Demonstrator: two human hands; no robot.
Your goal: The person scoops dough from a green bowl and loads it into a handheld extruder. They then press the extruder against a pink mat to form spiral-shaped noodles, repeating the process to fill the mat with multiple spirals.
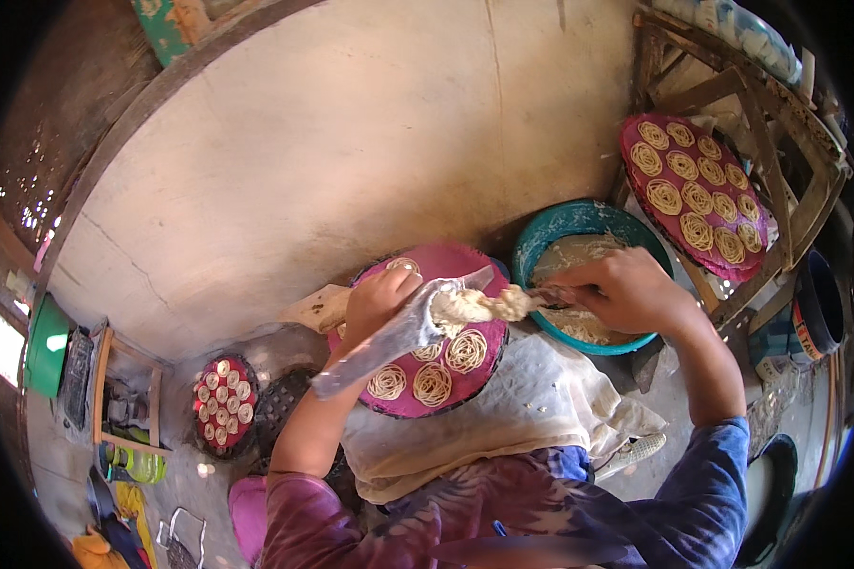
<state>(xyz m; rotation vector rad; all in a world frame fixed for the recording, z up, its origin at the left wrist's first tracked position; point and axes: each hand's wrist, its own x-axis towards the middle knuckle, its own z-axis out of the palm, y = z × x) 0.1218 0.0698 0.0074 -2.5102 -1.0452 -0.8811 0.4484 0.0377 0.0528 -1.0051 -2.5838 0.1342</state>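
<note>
My left hand [381, 299] is closed around a wooden press [375, 349] with long flat handles, tilted above the tray on my lap. A lump of pale, sticky dough [484, 305] sits at the press's opening and stretches right toward my right hand [626, 289]. That hand's fingers are pinched on a small dark utensil [552, 297], mostly hidden, which touches the dough's end. Below the press lies a round pink tray [446, 258] bearing several coiled nests of dough strands [433, 384]. Under my right hand stands a teal basin [562, 220] with dough inside.
A pale cloth [541, 403] covers my lap. On the right, another pink tray of nests [697, 194] leans against a wooden frame [778, 161]. A smaller round tray of nests [226, 406] lies on the floor at left. A dark bucket [818, 303] stands far right; a wall [351, 142] rises ahead.
</note>
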